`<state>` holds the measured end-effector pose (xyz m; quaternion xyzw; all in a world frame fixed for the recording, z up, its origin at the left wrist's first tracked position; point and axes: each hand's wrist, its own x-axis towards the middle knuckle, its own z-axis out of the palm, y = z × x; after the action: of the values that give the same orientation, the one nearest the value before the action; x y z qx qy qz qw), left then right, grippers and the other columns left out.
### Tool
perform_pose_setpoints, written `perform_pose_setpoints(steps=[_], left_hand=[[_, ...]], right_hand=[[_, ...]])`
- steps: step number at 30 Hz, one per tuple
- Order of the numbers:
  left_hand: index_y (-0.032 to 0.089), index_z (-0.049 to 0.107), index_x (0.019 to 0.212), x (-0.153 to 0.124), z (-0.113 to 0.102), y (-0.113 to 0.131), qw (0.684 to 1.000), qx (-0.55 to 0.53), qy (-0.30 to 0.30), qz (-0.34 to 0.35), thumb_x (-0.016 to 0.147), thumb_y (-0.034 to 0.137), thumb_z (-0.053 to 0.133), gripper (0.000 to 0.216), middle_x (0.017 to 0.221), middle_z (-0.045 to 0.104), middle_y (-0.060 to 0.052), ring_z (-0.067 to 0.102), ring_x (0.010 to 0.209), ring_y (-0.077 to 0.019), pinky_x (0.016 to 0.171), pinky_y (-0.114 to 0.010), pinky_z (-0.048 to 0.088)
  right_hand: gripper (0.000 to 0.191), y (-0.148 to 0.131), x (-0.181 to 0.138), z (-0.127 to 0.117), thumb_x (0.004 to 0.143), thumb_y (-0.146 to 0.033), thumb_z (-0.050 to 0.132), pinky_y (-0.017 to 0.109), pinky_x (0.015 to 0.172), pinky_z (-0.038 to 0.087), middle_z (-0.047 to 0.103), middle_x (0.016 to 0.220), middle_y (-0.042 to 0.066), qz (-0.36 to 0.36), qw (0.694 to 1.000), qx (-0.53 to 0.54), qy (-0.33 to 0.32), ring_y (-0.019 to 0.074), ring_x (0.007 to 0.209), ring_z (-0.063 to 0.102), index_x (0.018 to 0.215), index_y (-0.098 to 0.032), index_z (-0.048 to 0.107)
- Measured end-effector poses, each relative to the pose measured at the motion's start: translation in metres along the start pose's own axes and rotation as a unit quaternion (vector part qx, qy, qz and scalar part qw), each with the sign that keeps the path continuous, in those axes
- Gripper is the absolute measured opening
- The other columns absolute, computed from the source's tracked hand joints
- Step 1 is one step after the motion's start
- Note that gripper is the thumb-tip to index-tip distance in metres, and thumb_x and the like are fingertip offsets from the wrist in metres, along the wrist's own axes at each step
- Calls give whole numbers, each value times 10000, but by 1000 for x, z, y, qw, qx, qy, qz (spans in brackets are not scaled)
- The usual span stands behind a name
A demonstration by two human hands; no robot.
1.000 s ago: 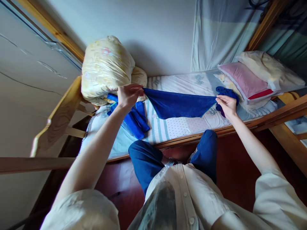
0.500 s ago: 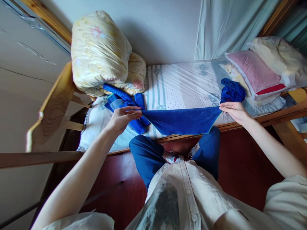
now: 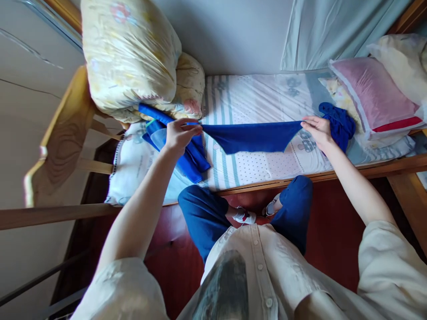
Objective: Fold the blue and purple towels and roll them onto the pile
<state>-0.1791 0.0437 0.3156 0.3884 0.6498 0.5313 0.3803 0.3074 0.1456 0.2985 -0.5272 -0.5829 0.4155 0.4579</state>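
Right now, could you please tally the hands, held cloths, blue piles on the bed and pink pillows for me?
Left hand, right hand: 2
Held cloth: 1
Left blue pile, right blue pile: 2
Pink pillow: 1
Total: 6

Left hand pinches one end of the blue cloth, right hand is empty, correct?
Right hand isn't empty: the head view shows it pinching the blue cloth at its other end. The left hand does pinch one end, as you said.

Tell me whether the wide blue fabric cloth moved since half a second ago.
Yes; the cloth overlapped the long brown wooden bed rail; now it appears beyond, toward the pale wall.
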Motion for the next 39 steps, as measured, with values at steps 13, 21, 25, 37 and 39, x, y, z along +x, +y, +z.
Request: perform_pose_setpoints(steps=[13, 21, 25, 37, 39], left_hand=[[159, 743, 1084, -86, 29, -188, 977, 193, 24, -88, 768, 385, 715, 389, 1007, 819, -108, 777, 1008, -248, 919, -308, 590], [161, 697, 1281, -106, 42, -243, 944, 232, -41, -231, 730, 323, 769, 578, 1059, 829, -104, 763, 940, -233, 864, -301, 574], [158, 704, 1187, -97, 47, -248, 944, 214, -21, -251, 744, 378, 764, 498, 886, 817, -79, 758, 890, -245, 765, -289, 556], [249, 621, 879, -118, 22, -242, 912, 301, -86, -267, 687, 307, 810, 276, 773, 798, -19, 776, 911, -292, 887, -365, 557], [247, 629, 884, -121, 18, -243, 910, 291, -91, -281, 678, 317, 831, 297, 780, 800, -23, 777, 932, -300, 880, -368, 556]], right_hand=[[125, 141, -99, 49, 763, -282, 798, 334, 825, 565, 811, 937, 77, 140, 984, -104, -24, 222, 898, 739, 853, -198, 776], [101, 185, -138, 63, 680, -177, 838, 373, 909, 585, 799, 841, 63, 304, 948, -77, -53, 219, 865, 726, 742, -188, 758], [235, 187, -130, 65, 648, -226, 918, 350, 817, 595, 786, 810, 61, 330, 943, -41, -17, 182, 765, 694, 783, -176, 732], [520, 177, -145, 39, 487, -327, 1020, 194, 478, 390, 756, 731, 7, 388, 908, -87, -130, 80, 529, 517, 744, -199, 586], [558, 177, -144, 37, 479, -372, 1025, 183, 478, 353, 767, 771, 21, 407, 898, -75, -148, 76, 555, 509, 747, -200, 566]])
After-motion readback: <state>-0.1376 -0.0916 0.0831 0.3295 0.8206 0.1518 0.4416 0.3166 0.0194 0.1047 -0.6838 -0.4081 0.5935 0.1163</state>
